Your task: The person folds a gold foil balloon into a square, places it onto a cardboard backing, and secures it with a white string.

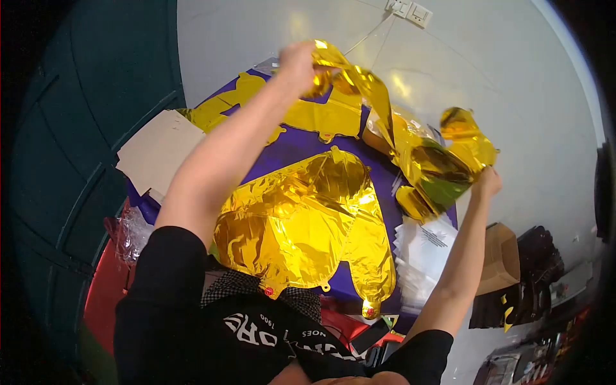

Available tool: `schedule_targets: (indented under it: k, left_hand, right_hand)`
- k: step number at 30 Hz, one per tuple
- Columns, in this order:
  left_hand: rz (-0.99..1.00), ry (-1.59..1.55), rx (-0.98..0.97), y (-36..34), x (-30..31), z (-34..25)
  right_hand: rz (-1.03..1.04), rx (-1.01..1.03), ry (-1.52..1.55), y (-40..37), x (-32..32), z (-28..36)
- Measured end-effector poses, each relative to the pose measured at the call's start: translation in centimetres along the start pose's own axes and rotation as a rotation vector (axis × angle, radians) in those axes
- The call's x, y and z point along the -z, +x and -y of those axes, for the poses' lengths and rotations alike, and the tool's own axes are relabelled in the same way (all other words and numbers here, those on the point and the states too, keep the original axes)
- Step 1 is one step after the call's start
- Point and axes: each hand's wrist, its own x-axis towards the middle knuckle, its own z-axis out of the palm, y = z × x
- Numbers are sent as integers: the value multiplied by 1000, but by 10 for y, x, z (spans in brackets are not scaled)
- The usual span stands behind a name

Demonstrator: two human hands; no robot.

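Observation:
A crumpled gold foil balloon point(436, 167) is stretched in the air between my two raised hands. My left hand point(298, 67), at the upper middle, is closed on one end of it. On the right, my right hand point(489, 181) grips its other side. Below them, more flat gold foil balloons point(295, 224) lie on the purple tablecloth point(292, 142), near my body, with red marks at their lower tips. Further back on the cloth is another flat gold foil piece point(321, 117).
A cardboard sheet point(157, 151) lies at the left table edge, with clear plastic point(133, 234) below it. White plastic packets point(423, 256) are stacked on the right. Beyond stands a cardboard box point(499, 260). A wall socket point(418, 15) with cables is at the top.

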Motion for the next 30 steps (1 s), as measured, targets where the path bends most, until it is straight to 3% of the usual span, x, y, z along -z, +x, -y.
schedule_targets:
  k: [3,6,9,12,15,18,20,22,25,28,30]
  left_hand:
    - [-81,58,-210,19,8,-46]
    - [-88,81,-261,23,14,-79]
    - [-43,211,-329,19,24,-102]
    - [-21,335,-414,9,23,-115]
    - [-21,407,-426,-1,24,-124]
    - [44,410,-418,-2,35,-127]
    - [89,388,-403,-5,41,-130]
    - [112,362,-375,-11,41,-131]
    - [213,337,-351,-12,44,-134]
    - [209,327,-340,-14,42,-133]
    - [236,314,-342,-15,39,-130]
  right_hand:
    - [-291,27,-72,15,16,10]
    - [-279,161,27,10,10,27]
    - [-350,372,-73,7,-19,36]
    - [-110,327,-6,-16,-50,65]
    - [-12,649,50,-36,-97,56]
    - [283,766,33,-69,-134,38]
    - [531,603,21,-93,-152,19]
    - [690,664,-125,-106,-169,-8]
    - [839,497,-292,-132,-184,-31]
    - [861,604,-514,-145,-188,-46]
    - [942,549,-703,-144,-189,-47]
